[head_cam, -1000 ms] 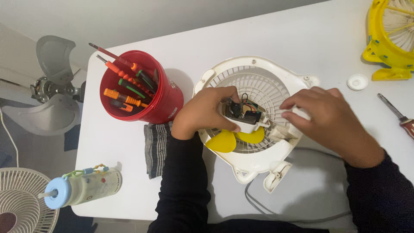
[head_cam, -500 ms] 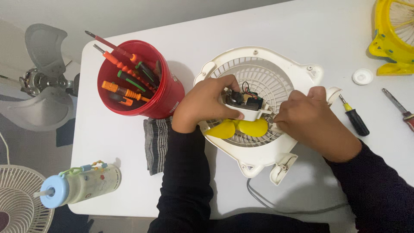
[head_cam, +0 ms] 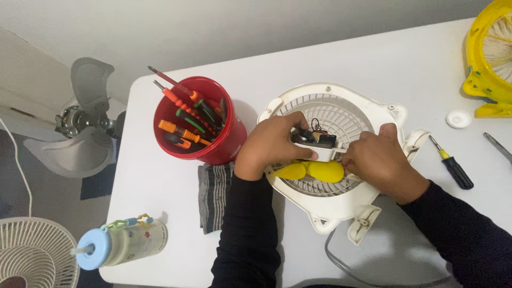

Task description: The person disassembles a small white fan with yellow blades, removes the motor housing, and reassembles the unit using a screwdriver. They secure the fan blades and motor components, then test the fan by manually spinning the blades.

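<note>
At lower left of the frame, a blue-capped bottle lies on the white table; above it stands a red bucket of screwdrivers, with a striped cloth beneath. At centre, the left hand curls its fingers around a small motor over the white fan housing, above yellow blades. The right hand pinches the motor's white bracket from the other side. Right of it lies a black-handled screwdriver.
</note>
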